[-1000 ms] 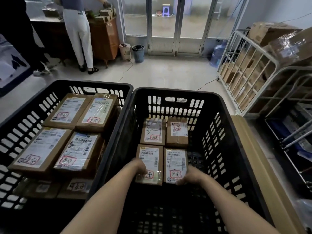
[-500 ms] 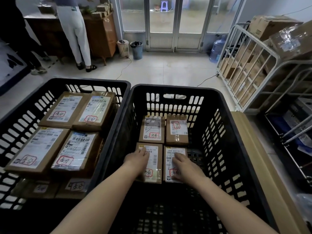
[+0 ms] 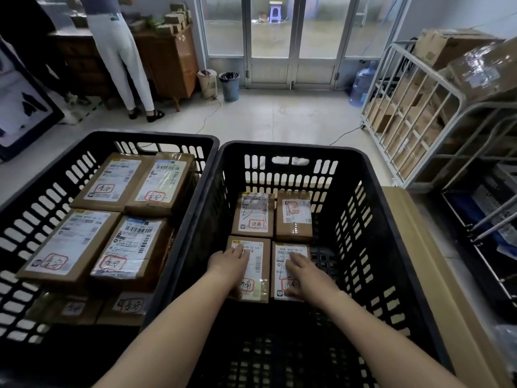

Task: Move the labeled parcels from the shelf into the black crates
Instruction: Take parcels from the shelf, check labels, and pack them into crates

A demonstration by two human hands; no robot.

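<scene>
So my left hand (image 3: 230,260) and right hand (image 3: 303,271) lie flat, fingers spread and gripping nothing, on the two near parcels (image 3: 289,271) in the right crate (image 3: 291,152), which holds four in all. At nine o'clock the left crate (image 3: 156,137) is stacked well fuller. Judging by the carton-filled rack (image 3: 414,88) at two o'clock, more may remain.
</scene>
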